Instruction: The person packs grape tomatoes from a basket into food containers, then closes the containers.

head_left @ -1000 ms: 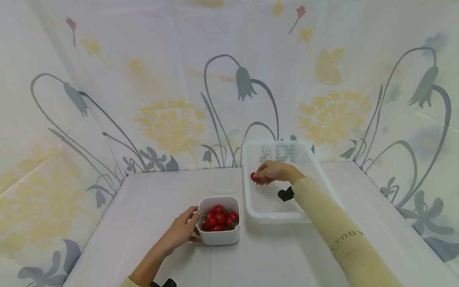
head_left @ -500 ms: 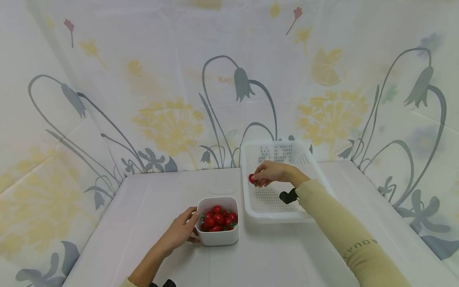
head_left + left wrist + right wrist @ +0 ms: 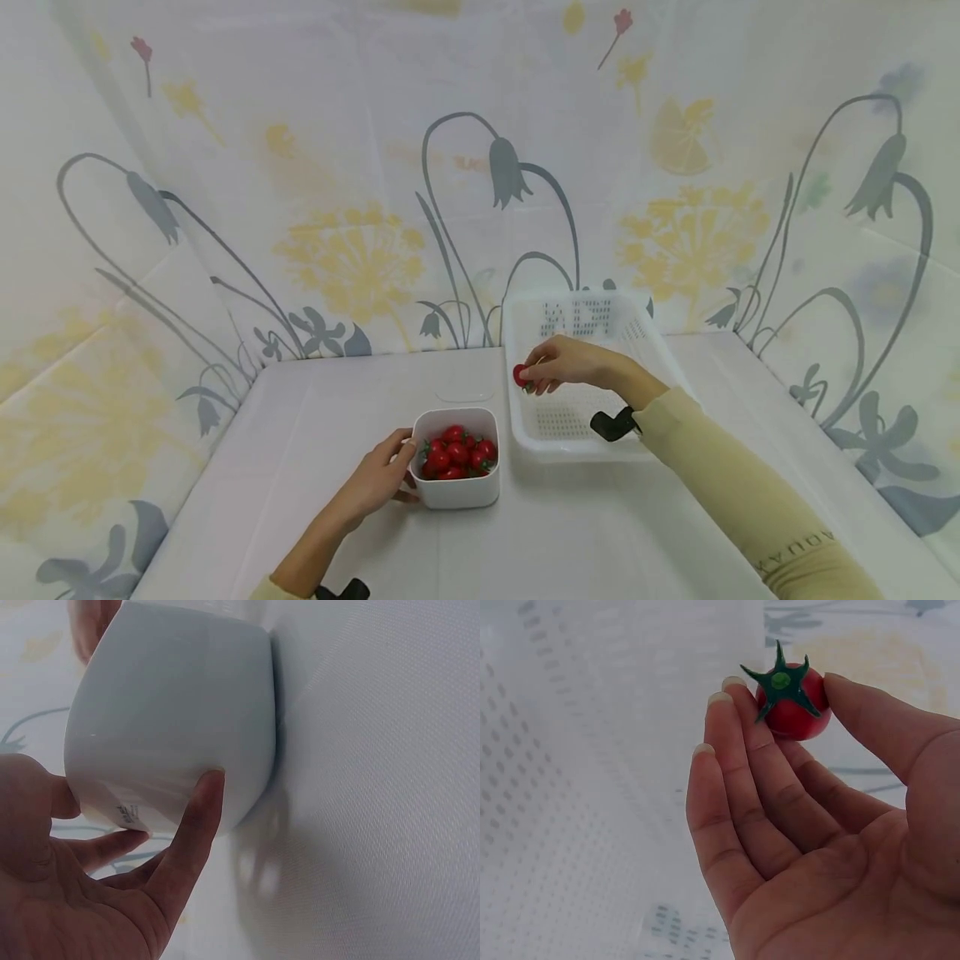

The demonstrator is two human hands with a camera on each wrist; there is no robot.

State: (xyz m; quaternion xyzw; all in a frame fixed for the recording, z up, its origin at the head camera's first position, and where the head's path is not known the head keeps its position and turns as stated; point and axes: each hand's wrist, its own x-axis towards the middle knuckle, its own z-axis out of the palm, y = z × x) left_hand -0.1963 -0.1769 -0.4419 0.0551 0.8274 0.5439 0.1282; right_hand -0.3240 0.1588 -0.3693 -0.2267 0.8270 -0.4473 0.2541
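My right hand is over the left side of a white perforated basket, pinching a red cherry tomato between thumb and fingers. Up close in the right wrist view, that tomato has a green star-shaped calyx facing the camera. My left hand holds the left side of a white square container, thumb by the rim and the other fingers spread against the wall. Several cherry tomatoes with green tops lie inside the container. From the left wrist view, only the container's outer wall shows.
Container and basket stand side by side on a white-covered table, the basket further back. A flower-printed cloth hangs behind and at both sides. Black straps with camera mounts sit on the wrists.
My right hand has shifted slightly left with the cherry tomato, toward the basket's left rim. The left hand and the container have stayed in place.
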